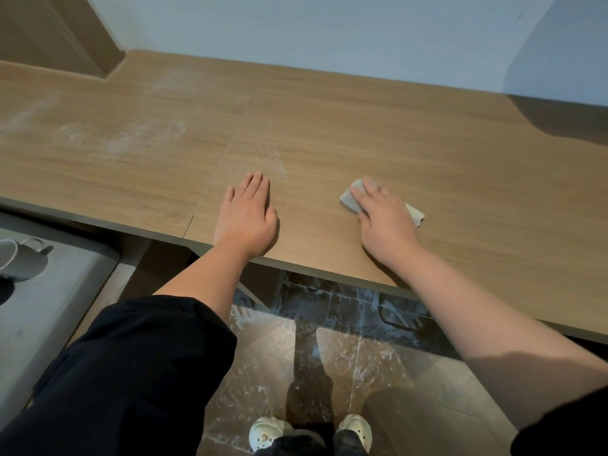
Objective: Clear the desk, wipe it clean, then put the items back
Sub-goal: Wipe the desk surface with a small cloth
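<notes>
White dust [144, 136] at ten o'clock may get missed; your right hand [383, 220] presses the cloth [349, 199] flat-fingered, left hand [246, 215] flat on desk [427, 143].

The wood-grain desk [427, 143] carries a small grey cloth [349, 199] near its front edge, pressed under the flat right hand [385, 218]. The left hand [246, 218] lies flat at the cloth's 9 o'clock. Pale dusty smears [144, 139] spread toward 10 o'clock.

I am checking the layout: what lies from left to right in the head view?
Grey kettle → white dust patch on the desk → left hand → right hand, pressing a cloth.
</notes>
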`<act>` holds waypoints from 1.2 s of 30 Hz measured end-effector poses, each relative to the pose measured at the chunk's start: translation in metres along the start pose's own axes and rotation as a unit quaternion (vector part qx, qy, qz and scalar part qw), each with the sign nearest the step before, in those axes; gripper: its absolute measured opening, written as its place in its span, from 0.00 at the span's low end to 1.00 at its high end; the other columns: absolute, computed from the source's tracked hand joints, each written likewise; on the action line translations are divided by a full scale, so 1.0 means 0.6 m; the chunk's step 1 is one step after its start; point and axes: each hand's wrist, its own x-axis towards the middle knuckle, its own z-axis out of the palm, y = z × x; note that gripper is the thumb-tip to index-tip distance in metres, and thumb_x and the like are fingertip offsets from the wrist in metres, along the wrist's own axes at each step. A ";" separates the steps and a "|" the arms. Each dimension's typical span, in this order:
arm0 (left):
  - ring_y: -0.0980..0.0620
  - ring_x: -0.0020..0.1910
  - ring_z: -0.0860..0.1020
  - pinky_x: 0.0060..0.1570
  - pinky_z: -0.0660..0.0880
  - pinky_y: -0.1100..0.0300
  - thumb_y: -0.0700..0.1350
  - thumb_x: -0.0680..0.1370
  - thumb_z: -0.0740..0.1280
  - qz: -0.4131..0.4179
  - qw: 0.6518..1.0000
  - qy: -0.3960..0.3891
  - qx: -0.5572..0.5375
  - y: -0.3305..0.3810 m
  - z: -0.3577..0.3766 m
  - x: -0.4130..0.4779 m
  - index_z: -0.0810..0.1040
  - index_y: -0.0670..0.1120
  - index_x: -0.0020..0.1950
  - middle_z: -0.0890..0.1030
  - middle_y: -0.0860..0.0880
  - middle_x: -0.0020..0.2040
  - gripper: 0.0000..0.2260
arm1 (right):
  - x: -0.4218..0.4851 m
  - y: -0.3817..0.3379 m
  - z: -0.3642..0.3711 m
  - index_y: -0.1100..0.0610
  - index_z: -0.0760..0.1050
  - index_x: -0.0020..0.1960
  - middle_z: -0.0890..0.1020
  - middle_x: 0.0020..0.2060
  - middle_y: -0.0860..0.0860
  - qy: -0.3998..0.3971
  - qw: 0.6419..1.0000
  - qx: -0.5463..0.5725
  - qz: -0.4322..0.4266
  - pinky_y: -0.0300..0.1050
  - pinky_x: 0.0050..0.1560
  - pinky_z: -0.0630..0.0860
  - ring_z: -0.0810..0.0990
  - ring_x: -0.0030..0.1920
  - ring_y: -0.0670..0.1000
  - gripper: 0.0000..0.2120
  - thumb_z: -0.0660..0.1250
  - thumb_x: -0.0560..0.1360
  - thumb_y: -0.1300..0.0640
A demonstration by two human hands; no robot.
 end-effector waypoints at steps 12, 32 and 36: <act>0.52 0.79 0.44 0.77 0.43 0.51 0.49 0.83 0.50 0.000 1.000 -0.003 -0.011 0.002 -0.003 -0.001 0.50 0.44 0.81 0.48 0.48 0.81 0.26 | -0.094 -0.070 -0.010 0.47 0.66 0.71 0.66 0.71 0.42 0.008 0.941 0.323 -0.096 0.49 0.71 0.67 0.67 0.71 0.47 0.26 0.58 0.78 0.69; 0.49 0.79 0.42 0.76 0.41 0.47 0.50 0.84 0.51 -0.018 1.000 -0.015 -0.003 -0.174 -0.061 0.025 0.51 0.46 0.80 0.48 0.47 0.81 0.25 | 0.111 -0.080 0.014 0.57 0.49 0.78 0.47 0.78 0.56 0.017 0.963 -0.008 0.268 0.58 0.76 0.45 0.45 0.77 0.58 0.33 0.57 0.76 0.66; 0.49 0.79 0.42 0.77 0.43 0.47 0.50 0.84 0.48 -0.046 0.999 -0.028 -0.006 -0.195 -0.054 0.038 0.48 0.45 0.81 0.46 0.47 0.81 0.26 | 0.150 -0.143 0.037 0.58 0.48 0.78 0.47 0.78 0.56 0.030 0.962 -0.004 0.270 0.56 0.76 0.45 0.45 0.78 0.57 0.33 0.56 0.76 0.65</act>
